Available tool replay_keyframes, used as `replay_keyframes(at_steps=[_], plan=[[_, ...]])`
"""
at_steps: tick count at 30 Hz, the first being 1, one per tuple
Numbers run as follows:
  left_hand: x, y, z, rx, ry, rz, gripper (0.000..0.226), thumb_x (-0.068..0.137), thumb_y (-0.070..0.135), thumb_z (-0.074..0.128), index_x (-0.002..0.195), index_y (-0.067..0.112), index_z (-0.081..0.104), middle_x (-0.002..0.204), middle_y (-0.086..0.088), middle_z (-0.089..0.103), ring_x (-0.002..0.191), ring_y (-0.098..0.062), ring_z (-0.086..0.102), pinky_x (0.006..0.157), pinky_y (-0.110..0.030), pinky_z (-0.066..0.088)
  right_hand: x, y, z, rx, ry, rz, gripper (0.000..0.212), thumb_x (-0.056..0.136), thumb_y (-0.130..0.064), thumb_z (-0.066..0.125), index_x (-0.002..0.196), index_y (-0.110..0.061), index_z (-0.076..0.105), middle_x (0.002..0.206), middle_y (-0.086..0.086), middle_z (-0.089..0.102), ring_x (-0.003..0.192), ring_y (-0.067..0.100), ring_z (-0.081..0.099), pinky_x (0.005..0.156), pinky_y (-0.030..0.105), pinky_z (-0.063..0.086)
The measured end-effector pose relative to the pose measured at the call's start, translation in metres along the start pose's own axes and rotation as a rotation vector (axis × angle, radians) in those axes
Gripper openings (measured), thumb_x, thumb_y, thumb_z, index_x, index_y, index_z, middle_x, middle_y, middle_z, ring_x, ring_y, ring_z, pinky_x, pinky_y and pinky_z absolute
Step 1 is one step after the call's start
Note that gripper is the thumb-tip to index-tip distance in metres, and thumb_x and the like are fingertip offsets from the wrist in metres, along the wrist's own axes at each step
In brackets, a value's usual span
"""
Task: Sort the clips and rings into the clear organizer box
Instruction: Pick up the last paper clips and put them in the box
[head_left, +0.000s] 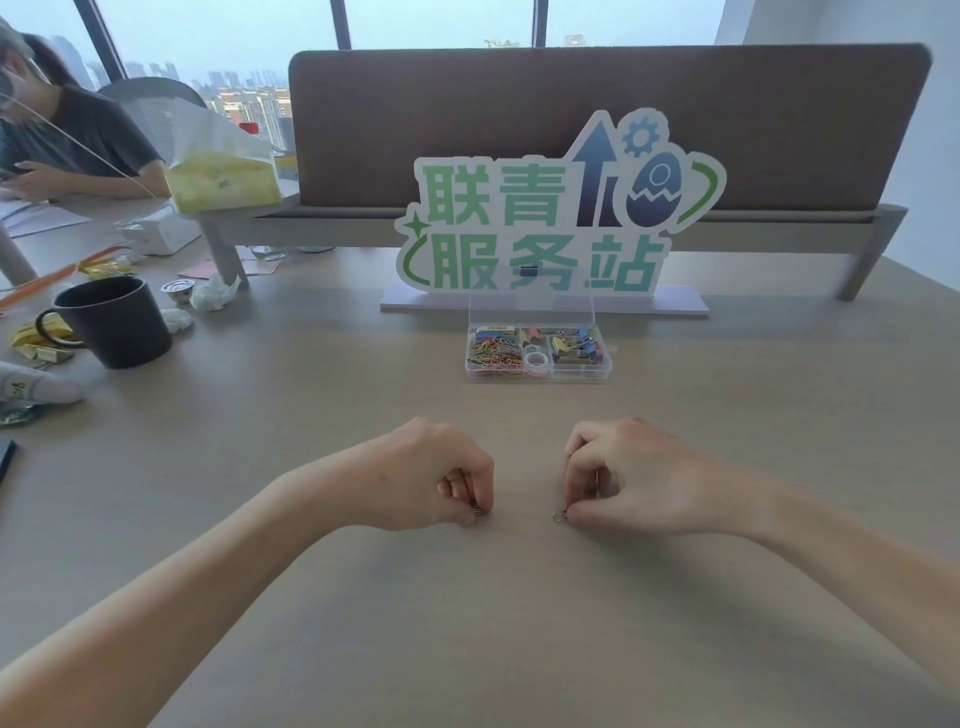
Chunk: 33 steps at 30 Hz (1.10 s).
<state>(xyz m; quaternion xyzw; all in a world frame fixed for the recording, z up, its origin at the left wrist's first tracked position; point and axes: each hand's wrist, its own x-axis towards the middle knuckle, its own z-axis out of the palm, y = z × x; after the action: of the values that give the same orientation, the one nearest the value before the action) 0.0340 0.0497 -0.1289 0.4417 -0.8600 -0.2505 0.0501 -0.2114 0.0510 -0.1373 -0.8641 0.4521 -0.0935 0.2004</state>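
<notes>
Metal ring pinched by right hand; left hand knuckles-up, fingers pinching another small metal piece

A white cut-out sign stands on the table in front of the brown partition. It carries green Chinese characters in two rows: "联青" above, "服务站" below. Beside the upper row are a blue arrow, a gear and an egg-shaped rocket. No other text is readable.
</notes>
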Motion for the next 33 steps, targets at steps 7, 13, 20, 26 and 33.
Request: replay_keyframes(at_steps=[7, 13, 20, 26, 33], plan=[[0.0021, 0.0003, 0.0020, 0.067, 0.014, 0.021, 0.012, 0.080, 0.017, 0.072, 0.080, 0.029, 0.073, 0.102, 0.011, 0.057, 0.085, 0.000, 0.060, 0.080, -0.013, 0.044, 0.0029, -0.0017, -0.0008, -0.035, -0.052, 0.005, 0.009, 0.076, -0.030, 0.072, 0.073, -0.022, 0.068, 0.087, -0.011, 0.060, 0.076, 0.003, 0.058, 0.064, 0.017, 0.048], [0.0049, 0.0019, -0.0005, 0.029, -0.047, 0.058, 0.018, 0.078, 0.010, 0.069, 0.078, 0.028, 0.070, 0.101, 0.007, 0.061, 0.081, -0.002, 0.064, 0.085, -0.023, 0.051, 0.0019, -0.0051, -0.0030, -0.040, -0.027, 0.030, 0.011, 0.073, -0.025, 0.075, 0.066, -0.025, 0.067, 0.091, -0.013, 0.061, 0.076, 0.002, 0.059, 0.070, 0.023, 0.051], [0.0042, 0.0072, -0.0043, -0.029, -0.069, 0.046, 0.023, 0.078, 0.004, 0.065, 0.091, 0.022, 0.070, 0.098, 0.004, 0.061, 0.079, 0.006, 0.060, 0.085, -0.026, 0.052, 0.0015, -0.0048, -0.0037, 0.060, 0.020, 0.123, 0.011, 0.072, -0.020, 0.078, 0.073, -0.022, 0.068, 0.092, -0.012, 0.059, 0.070, -0.002, 0.065, 0.067, 0.018, 0.055], [0.0041, 0.0038, -0.0041, -0.072, -0.026, -0.012, 0.016, 0.075, 0.010, 0.076, 0.083, 0.023, 0.074, 0.106, 0.009, 0.050, 0.082, -0.006, 0.065, 0.085, -0.023, 0.053, -0.0008, -0.0052, -0.0021, 0.095, 0.029, 0.138, 0.009, 0.072, -0.018, 0.079, 0.074, -0.026, 0.077, 0.097, -0.015, 0.058, 0.070, -0.002, 0.066, 0.065, 0.011, 0.052], [0.0016, 0.0026, -0.0017, 0.061, 0.017, -0.040, 0.004, 0.077, 0.026, 0.079, 0.077, 0.026, 0.074, 0.111, 0.013, 0.046, 0.078, 0.003, 0.059, 0.078, -0.015, 0.046, -0.0035, -0.0059, 0.0041, -0.002, 0.055, 0.095, 0.010, 0.076, -0.016, 0.080, 0.077, -0.026, 0.079, 0.101, -0.017, 0.052, 0.078, 0.005, 0.063, 0.074, 0.018, 0.050]])
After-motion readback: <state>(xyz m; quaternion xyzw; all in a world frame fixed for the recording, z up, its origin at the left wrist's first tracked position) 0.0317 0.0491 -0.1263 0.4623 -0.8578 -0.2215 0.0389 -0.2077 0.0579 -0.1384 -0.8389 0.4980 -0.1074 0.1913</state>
